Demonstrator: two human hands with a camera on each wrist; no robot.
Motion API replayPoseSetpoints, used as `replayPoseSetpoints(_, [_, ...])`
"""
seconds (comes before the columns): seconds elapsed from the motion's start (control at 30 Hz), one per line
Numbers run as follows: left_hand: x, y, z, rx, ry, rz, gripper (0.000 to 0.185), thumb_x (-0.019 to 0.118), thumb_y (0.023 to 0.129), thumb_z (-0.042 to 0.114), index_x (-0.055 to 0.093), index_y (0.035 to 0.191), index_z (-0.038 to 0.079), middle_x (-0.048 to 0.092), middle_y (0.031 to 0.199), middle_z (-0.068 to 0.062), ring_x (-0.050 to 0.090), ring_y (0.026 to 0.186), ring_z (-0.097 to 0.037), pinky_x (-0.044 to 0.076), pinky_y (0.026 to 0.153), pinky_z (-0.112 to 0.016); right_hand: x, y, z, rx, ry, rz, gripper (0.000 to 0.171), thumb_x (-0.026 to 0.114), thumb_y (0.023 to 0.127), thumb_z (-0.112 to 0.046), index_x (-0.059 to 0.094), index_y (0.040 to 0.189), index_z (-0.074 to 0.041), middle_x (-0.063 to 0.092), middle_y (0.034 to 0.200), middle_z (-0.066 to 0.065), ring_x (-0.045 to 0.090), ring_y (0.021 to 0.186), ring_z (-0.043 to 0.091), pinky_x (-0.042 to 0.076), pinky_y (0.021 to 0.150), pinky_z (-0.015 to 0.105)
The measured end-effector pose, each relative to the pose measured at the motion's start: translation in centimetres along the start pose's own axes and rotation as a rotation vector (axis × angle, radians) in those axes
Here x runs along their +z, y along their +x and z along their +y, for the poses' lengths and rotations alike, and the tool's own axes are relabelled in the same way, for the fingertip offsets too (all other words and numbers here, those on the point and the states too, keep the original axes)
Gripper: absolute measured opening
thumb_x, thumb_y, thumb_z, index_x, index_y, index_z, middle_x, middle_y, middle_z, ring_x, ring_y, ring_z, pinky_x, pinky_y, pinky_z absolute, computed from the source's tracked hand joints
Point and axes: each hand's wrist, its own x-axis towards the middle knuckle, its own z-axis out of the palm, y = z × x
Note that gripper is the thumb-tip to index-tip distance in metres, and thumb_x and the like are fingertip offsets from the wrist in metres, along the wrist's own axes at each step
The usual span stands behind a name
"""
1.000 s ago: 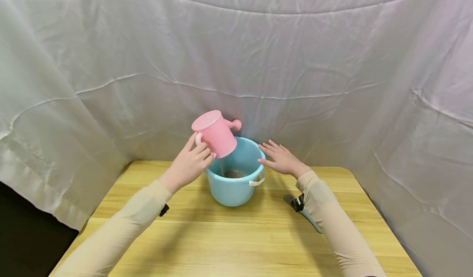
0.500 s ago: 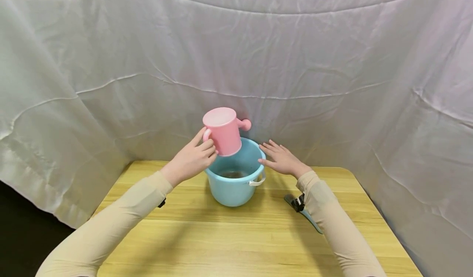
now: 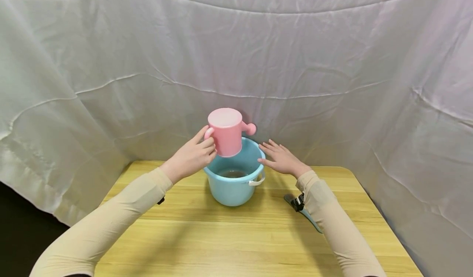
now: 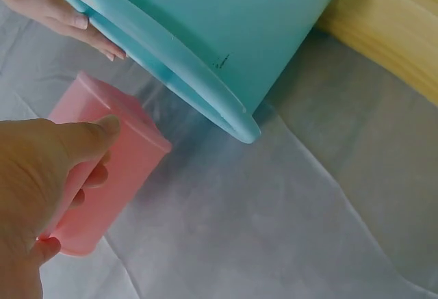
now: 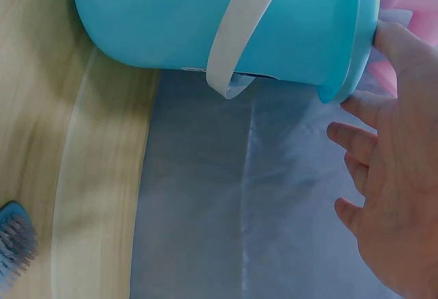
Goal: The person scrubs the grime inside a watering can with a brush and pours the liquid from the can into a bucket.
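Left hand, fingers curled round the handle side of a pink watering can, holds it upside down, base up, over the mouth of the blue bucket, so any drip falls inside. Bucket stands at the counter's far edge; a little water shows inside. Right hand, fingers straight and slightly spread, rests against the bucket's rim, seemingly steadying it. A blue brush lies beside the right sleeve.

Soft, even light falls from above and in front; the arms cast faint shadows on the counter. The head view bows at its edges; both wrist views are slightly blurred.
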Motion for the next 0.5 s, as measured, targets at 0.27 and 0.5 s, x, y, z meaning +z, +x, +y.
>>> replayPoseSetpoints(0.27, [0.04,-0.37,-0.09,-0.044,-0.048,0.026,0.012,0.07,0.085,0.004,0.067,0.093,0.013,0.066,0.095,-0.004,0.056,0.101,-0.023,0.04,0.109,-0.049,0.03,0.02,-0.16,-0.002,0.003,-0.001,0.068,0.044,0.098,-0.053,0.03,0.153,-0.016,0.032,0.158,0.012,0.013,0.152,0.032,0.015,0.119,0.061])
replayPoseSetpoints(0.5, [0.57,-0.89,-0.01,-0.217,-0.28,0.087,0.006,0.072,0.087,0.014,0.066,0.087,0.015,0.064,0.086,-0.001,0.054,0.092,-0.021,0.042,0.098,-0.045,0.04,0.08,-0.18,0.003,0.012,0.001,0.068,0.044,0.098,-0.053,0.03,0.153,-0.015,0.031,0.159,0.011,0.013,0.152,0.033,0.015,0.119,0.06])
